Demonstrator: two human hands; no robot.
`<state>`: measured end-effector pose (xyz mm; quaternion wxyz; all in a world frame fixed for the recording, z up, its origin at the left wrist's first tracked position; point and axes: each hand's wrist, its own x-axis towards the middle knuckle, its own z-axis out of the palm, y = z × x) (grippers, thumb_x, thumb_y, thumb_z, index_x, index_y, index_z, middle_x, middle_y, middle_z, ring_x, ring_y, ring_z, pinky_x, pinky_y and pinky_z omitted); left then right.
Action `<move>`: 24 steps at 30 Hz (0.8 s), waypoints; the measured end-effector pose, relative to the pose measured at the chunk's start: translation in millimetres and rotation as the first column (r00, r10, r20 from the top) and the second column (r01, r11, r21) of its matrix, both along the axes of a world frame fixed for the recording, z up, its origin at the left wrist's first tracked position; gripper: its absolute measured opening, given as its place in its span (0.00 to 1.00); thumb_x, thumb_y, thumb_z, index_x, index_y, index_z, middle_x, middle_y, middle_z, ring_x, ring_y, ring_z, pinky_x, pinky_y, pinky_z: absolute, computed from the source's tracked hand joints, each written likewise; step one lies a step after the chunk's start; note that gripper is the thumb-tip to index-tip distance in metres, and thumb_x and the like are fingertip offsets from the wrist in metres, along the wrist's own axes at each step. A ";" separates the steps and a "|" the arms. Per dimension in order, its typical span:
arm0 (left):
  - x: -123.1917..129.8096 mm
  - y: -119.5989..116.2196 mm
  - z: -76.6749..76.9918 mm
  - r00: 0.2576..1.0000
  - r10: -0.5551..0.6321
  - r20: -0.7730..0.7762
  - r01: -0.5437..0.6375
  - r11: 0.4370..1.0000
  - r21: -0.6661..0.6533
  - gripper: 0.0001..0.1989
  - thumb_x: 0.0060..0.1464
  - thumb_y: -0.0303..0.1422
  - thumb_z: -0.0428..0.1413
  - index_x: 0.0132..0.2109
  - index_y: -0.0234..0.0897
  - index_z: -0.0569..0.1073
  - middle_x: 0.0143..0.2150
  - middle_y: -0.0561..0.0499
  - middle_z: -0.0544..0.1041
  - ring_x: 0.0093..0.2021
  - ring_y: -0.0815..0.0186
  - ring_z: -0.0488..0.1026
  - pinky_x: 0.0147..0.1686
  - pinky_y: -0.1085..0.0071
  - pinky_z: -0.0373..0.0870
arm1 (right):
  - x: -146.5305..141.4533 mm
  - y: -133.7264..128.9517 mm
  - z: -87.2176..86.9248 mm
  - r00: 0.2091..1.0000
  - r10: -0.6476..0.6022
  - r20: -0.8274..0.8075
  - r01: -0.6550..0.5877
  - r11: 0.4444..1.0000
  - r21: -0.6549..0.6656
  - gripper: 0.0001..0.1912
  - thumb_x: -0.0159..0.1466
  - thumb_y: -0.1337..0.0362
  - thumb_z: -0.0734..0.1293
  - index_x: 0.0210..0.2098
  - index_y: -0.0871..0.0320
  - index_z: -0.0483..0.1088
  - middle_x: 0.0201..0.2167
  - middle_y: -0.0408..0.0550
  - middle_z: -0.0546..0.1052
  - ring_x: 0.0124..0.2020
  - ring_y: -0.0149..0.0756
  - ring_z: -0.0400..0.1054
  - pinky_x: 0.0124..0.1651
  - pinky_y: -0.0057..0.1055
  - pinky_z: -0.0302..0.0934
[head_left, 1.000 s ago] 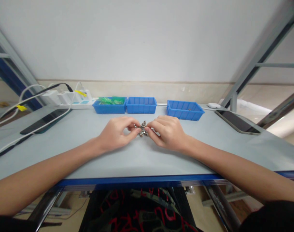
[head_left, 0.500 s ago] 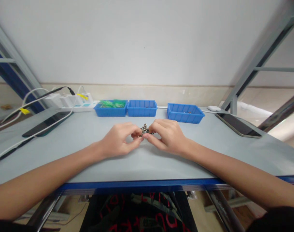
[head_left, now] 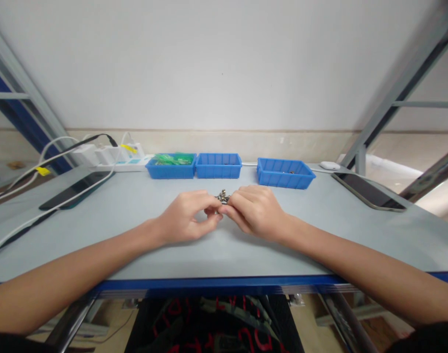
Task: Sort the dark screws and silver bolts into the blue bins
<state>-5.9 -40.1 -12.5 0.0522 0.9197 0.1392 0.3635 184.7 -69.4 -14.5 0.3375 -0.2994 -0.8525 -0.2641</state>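
Between my fingertips, over the middle of the grey table, is a small shiny metal part (head_left: 223, 196), mostly hidden by the fingers. My left hand (head_left: 190, 215) pinches it from the left, thumb below and index finger above. From the right, my right hand (head_left: 256, 211) is closed on it, its fingers curled and its thumb tip touching the left fingertips. The exact shape of the part is too small to tell.
Behind the hands are a blue bin (head_left: 171, 171) with green plastic bags, a second blue bin (head_left: 218, 171) and a third (head_left: 284, 177) holding small bits. Phones (head_left: 76, 190) (head_left: 369, 191) lie left and right. A power strip (head_left: 126, 165), cables and a white case (head_left: 330, 165) sit at the back.
The right fingers have curled further over the metal part, and less of it shows between the hands. The whole view has shifted slightly.
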 end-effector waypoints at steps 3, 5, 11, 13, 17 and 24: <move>0.8 0.9 0.3 0.995 0.080 0.061 -0.080 0.997 0.002 0.03 0.52 0.26 0.52 0.32 0.35 0.70 0.25 0.55 0.72 0.26 0.73 0.68 0.29 0.76 0.65 | 1.7 3.9 -1.1 0.996 -0.090 0.005 0.090 0.996 0.008 0.23 0.69 0.59 0.52 0.22 0.60 0.66 0.16 0.44 0.68 0.18 0.28 0.57 0.26 0.29 0.43; -0.1 3.6 1.6 0.988 0.140 0.060 -0.142 0.989 0.038 0.03 0.52 0.27 0.52 0.31 0.35 0.69 0.25 0.55 0.72 0.26 0.73 0.68 0.29 0.76 0.65 | 6.0 8.5 -0.4 0.986 -0.169 -0.007 0.168 0.985 -0.029 0.23 0.68 0.60 0.51 0.24 0.61 0.67 0.18 0.45 0.70 0.19 0.29 0.59 0.25 0.29 0.43; -3.6 45.6 23.6 0.910 0.414 0.001 -0.410 0.902 0.135 0.07 0.52 0.34 0.51 0.32 0.36 0.70 0.27 0.52 0.74 0.29 0.67 0.71 0.31 0.72 0.64 | 31.0 23.6 13.0 0.884 -0.428 -0.189 0.372 0.888 -0.271 0.15 0.65 0.60 0.56 0.41 0.61 0.69 0.22 0.45 0.74 0.22 0.31 0.64 0.26 0.28 0.46; 0.4 73.3 35.2 0.844 0.531 -0.074 -0.512 0.839 0.181 0.09 0.53 0.38 0.51 0.35 0.38 0.72 0.29 0.51 0.76 0.29 0.65 0.71 0.29 0.71 0.62 | 36.7 24.7 17.7 0.865 -0.462 -0.196 0.390 0.864 -0.317 0.16 0.65 0.58 0.57 0.44 0.61 0.68 0.22 0.45 0.74 0.23 0.32 0.65 0.26 0.28 0.47; 12.7 120.1 51.0 0.691 0.664 -0.285 -0.591 0.746 0.307 0.12 0.50 0.41 0.53 0.36 0.38 0.74 0.31 0.47 0.77 0.30 0.60 0.71 0.26 0.71 0.57 | 39.8 23.5 19.8 0.876 -0.474 -0.092 0.413 0.834 -0.365 0.16 0.64 0.55 0.57 0.43 0.58 0.69 0.22 0.44 0.74 0.24 0.33 0.66 0.26 0.27 0.47; -3.2 92.0 39.1 0.692 0.693 -0.203 -0.608 0.711 0.354 0.08 0.46 0.34 0.48 0.26 0.38 0.69 0.25 0.48 0.72 0.30 0.60 0.68 0.25 0.69 0.55 | 39.0 22.3 12.7 0.893 -0.449 -0.013 0.412 0.830 -0.376 0.15 0.64 0.54 0.58 0.41 0.57 0.70 0.25 0.44 0.75 0.24 0.31 0.65 0.26 0.27 0.45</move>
